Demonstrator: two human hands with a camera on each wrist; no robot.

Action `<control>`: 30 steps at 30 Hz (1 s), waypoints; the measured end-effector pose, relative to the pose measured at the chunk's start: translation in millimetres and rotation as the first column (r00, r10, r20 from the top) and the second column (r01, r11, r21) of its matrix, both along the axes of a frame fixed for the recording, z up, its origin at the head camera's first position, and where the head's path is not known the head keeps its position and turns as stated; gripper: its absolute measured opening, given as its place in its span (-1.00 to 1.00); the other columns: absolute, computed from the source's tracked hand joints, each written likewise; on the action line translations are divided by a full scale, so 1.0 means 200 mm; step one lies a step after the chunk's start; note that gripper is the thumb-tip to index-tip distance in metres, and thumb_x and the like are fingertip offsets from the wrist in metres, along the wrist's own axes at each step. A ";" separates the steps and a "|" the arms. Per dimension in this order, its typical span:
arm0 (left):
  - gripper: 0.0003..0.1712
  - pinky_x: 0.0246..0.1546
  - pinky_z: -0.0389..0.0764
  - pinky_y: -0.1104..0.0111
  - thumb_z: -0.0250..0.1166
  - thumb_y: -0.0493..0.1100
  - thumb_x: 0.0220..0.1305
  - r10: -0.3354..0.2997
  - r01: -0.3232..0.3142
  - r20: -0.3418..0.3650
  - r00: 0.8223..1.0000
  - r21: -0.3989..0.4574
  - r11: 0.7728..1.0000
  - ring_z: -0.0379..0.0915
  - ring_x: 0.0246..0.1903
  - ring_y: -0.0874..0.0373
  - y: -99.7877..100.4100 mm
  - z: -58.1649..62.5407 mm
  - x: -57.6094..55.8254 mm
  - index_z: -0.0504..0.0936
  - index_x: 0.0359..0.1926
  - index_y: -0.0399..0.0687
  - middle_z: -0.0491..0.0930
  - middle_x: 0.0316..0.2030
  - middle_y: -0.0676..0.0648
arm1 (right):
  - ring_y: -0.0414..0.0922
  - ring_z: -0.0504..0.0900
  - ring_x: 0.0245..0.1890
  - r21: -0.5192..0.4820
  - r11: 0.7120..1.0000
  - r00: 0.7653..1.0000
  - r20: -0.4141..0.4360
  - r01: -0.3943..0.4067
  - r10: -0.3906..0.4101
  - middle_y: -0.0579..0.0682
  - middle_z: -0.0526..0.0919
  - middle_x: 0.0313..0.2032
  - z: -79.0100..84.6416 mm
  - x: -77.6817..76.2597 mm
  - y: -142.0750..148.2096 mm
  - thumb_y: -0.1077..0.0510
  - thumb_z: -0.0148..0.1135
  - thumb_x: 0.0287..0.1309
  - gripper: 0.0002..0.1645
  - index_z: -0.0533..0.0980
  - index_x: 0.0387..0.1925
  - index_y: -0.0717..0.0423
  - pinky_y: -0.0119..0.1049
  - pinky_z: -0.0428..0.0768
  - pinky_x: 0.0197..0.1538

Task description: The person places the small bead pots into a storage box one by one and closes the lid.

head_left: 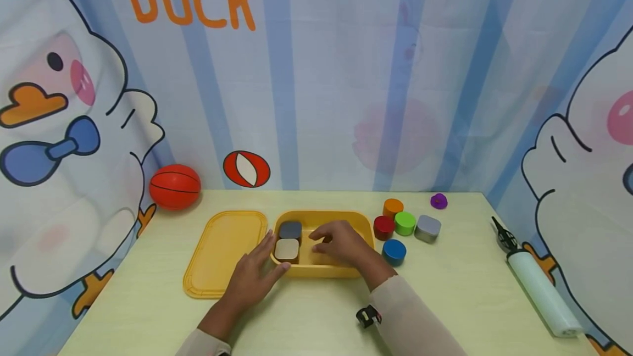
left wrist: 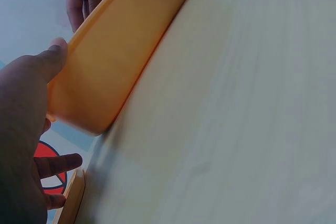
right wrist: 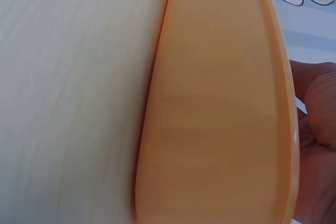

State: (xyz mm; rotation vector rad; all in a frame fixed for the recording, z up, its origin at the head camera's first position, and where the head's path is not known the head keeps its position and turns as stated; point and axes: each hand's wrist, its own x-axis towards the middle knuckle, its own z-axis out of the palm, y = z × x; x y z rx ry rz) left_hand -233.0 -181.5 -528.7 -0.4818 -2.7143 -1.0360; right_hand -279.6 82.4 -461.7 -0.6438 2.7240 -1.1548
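Note:
A yellow rectangular box (head_left: 323,272) stands on the table. At its left end sit a dark grey rounded-square block (head_left: 290,230) and, in front of that, a cream one (head_left: 287,249). My left hand (head_left: 251,276) lies against the box's left end, fingers straight and spread, with the thumb at the front rim; in the left wrist view the thumb (left wrist: 55,53) touches that rim. Over the inside of the box hangs my right hand (head_left: 341,243), fingers loosely bent, no object showing between them. In the right wrist view the box wall (right wrist: 215,103) hides part of this hand (right wrist: 320,114).
Left of the box lies a yellow lid (head_left: 222,257), a red ball (head_left: 175,187) behind it. Right of the box are red (head_left: 383,228), orange (head_left: 393,207), green (head_left: 405,223), blue (head_left: 394,252) and grey (head_left: 427,228) pieces, a purple piece (head_left: 438,201) and a pale cylinder (head_left: 544,293).

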 end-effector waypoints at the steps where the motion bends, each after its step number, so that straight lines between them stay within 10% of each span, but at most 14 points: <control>1: -0.04 0.46 0.22 -0.58 0.36 0.24 0.53 0.001 -0.001 -0.002 1.000 0.000 1.000 0.19 0.67 -0.16 0.00 0.00 0.00 0.23 0.70 -0.10 0.21 0.70 -0.14 | -0.04 0.79 -0.05 -0.002 1.000 1.000 -0.003 0.002 -0.002 0.09 0.86 0.12 0.00 0.00 0.01 0.20 0.50 0.37 -0.65 0.79 0.15 0.14 -0.11 0.81 0.07; 14: -0.05 0.46 0.23 -0.58 0.40 0.19 0.50 0.002 -0.002 -0.023 1.000 0.018 1.000 0.21 0.66 -0.20 0.00 0.00 0.01 0.28 0.67 -0.15 0.24 0.68 -0.16 | -0.02 0.81 -0.12 -0.119 0.991 0.984 -0.174 -0.062 0.040 0.21 0.81 0.17 -0.02 0.00 0.24 0.25 0.47 0.38 -0.68 0.77 0.11 0.28 -0.37 0.73 -0.09; 30: -0.06 0.43 0.28 -0.57 0.41 0.18 0.49 0.002 -0.001 -0.056 0.998 0.017 1.000 0.24 0.65 -0.19 0.00 -0.01 0.01 0.30 0.66 -0.17 0.27 0.67 -0.18 | 0.26 0.75 0.18 -0.258 0.966 0.947 -0.305 0.025 -0.105 0.22 0.78 0.22 -0.07 0.02 0.51 0.27 0.45 0.41 -0.72 0.78 0.09 0.25 0.11 0.78 0.20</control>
